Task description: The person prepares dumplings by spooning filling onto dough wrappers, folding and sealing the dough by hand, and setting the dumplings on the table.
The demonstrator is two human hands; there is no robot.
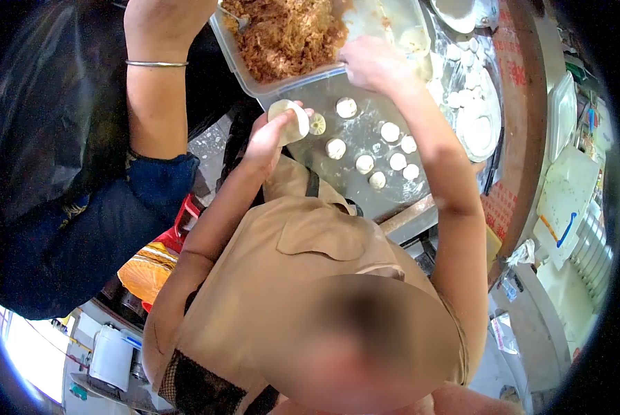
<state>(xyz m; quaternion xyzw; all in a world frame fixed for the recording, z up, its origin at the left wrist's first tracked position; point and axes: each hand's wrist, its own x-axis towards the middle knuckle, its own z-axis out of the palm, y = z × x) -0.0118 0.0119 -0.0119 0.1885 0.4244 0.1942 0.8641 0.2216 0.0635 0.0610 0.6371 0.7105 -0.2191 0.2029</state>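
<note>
My left hand (263, 144) pinches the wrapper (297, 128) between thumb and fingers, near the dough balls (364, 164). My right hand (373, 63) is at the rim of the tub (298, 84), beside the filling (289, 38); whether its fingers pinch anything, I cannot tell.

Left hand (265, 141) curled upward — right hand (372, 63) extended farther forward.
</note>
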